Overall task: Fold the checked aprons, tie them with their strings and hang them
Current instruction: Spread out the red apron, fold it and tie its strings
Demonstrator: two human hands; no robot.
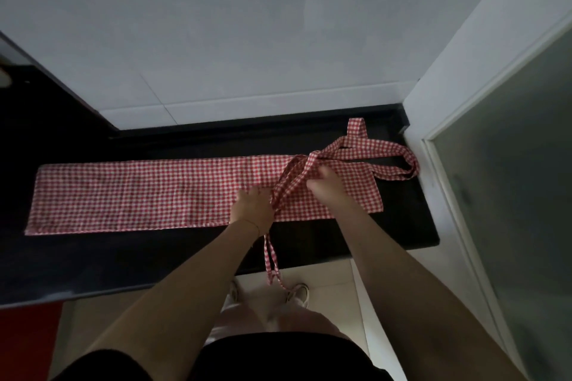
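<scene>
While the strip itself is done, the tying has only just begun, so here's the rundown from left to right:

Counter: dark black countertop (93, 260) under a pale tiled wall (216, 25); everything sits on it.

Apron: one red-and-white checked apron (139, 192), already folded into a long narrow band lying flat along the counter, its left end near the left side and its right end close to the corner by the door frame. I only count one apron in view, no others that I can spot.

Left hand: left hand (252, 210) is curled shut on the strings (289, 182) at the near edge of the band, pinching them where they cross it.

String tails: two loose ends (272, 269) hang off the counter edge below that hand, down toward the shoes.

Right hand: right hand (325, 184) rests on the band just beside the crossing; fingers look bent round the strings, but it's blurry and I can't tell if it really grips.

Neck loop: one loop (399, 158) spread out past the right end.

Progress: folding looks finished, I'd say; no knot cinched yet, and hanging is still left. No hook or rail visible.
</scene>
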